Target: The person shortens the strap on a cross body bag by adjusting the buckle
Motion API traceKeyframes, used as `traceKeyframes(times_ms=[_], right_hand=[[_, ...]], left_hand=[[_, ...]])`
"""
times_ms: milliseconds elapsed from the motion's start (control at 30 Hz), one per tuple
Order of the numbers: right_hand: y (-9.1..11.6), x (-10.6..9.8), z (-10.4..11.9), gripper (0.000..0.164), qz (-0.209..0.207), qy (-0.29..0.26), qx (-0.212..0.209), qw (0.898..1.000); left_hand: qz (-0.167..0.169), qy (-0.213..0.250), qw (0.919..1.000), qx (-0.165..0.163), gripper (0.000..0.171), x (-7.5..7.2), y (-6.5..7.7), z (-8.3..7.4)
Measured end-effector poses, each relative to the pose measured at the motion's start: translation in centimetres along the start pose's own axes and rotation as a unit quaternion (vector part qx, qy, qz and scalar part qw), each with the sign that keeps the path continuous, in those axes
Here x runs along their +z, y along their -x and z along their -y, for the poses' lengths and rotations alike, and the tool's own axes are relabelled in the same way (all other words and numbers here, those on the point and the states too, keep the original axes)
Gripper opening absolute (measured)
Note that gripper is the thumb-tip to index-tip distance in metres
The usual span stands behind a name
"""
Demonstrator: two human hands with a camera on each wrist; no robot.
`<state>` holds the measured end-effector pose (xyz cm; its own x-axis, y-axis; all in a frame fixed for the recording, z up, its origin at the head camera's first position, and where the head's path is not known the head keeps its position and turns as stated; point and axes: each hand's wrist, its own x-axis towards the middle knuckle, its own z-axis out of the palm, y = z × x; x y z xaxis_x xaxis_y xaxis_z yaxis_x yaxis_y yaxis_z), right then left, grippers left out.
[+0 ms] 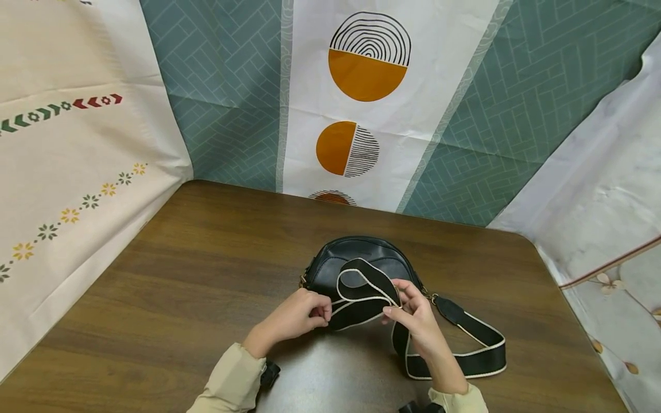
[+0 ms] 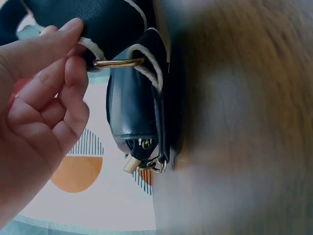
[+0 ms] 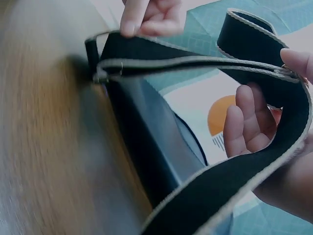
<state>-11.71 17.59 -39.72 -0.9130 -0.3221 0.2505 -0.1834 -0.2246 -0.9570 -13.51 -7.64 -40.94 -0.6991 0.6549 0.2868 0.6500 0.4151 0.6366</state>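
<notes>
A black half-moon handbag (image 1: pixel 322 267) with gold hardware rests on the table, its wide black strap (image 1: pixel 480 363) edged in cream. My left hand (image 1: pixel 302 314) pinches the strap's edge between thumb and forefinger, beside a gold ring (image 2: pixel 117 63) threaded through the webbing. At the metal slider (image 3: pixel 287 73), my right hand (image 1: pixel 417 318) pinches the strap, which runs across in front of its other fingers. Between the hands the strap is raised before the bag and folds into a loop. A gold clasp (image 2: pixel 131 164) shows at the bag's end.
The brown wooden table (image 1: pixel 155 298) extends to both sides. Behind it hangs a green and white patterned cloth (image 1: pixel 222 115). White cloths border the left (image 1: pixel 77 160) and right sides. The strap's far part curls on the table at the right.
</notes>
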Motion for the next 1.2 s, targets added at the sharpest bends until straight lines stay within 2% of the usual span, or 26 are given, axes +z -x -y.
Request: traceKeyframes(times_ms=[100, 300, 433, 533, 667, 833, 933, 1033, 1200], right_hand=[[0.1, -0.5, 0.0, 0.042, 0.003, 0.012, 0.005, 1.0], [0.5, -1.1, 0.2, 0.041, 0.002, 0.046, 0.027, 0.999], [0.6, -1.4, 0.2, 0.037, 0.009, 0.052, 0.039, 0.998], [0.7, -1.6, 0.0, 0.036, 0.016, 0.049, 0.045, 0.998], [0.8, -1.8, -0.3, 0.036, 0.03, 0.043, 0.054, 0.997], [0.9, -2.2, -0.5, 0.037, 0.04, 0.064, 0.063, 0.995], [1.0, -2.3, -0.6, 0.038, 0.047, 0.082, 0.06, 0.994], [1.0, -2.3, -0.8, 0.039, 0.057, 0.087, 0.051, 0.993], [1.1, -2.3, -1.0, 0.046, 0.072, 0.086, 0.034, 0.993]], left_hand=[[-0.003, 0.033, 0.9994, 0.014, 0.018, -0.2, 0.0, 0.1], [-0.018, 0.043, 0.9988, 0.017, 0.016, -0.6, 0.1, 0.4], [-0.041, 0.065, 0.9969, 0.019, 0.019, -0.9, 0.1, 0.7], [-0.051, 0.107, 0.9927, 0.018, 0.02, -1.0, 0.0, 0.9], [-0.047, 0.171, 0.984, 0.015, 0.021, -1.0, 0.0, 1.3], [-0.037, 0.207, 0.9775, 0.016, 0.019, -1.3, -0.2, 1.7], [-0.029, 0.221, 0.9748, 0.007, 0.014, -1.7, -0.4, 1.5], [-0.025, 0.226, 0.9736, -0.016, 0.005, -2.0, -0.7, 1.0], [-0.012, 0.205, 0.9775, -0.05, 0.015, -2.1, -1.2, 0.6]])
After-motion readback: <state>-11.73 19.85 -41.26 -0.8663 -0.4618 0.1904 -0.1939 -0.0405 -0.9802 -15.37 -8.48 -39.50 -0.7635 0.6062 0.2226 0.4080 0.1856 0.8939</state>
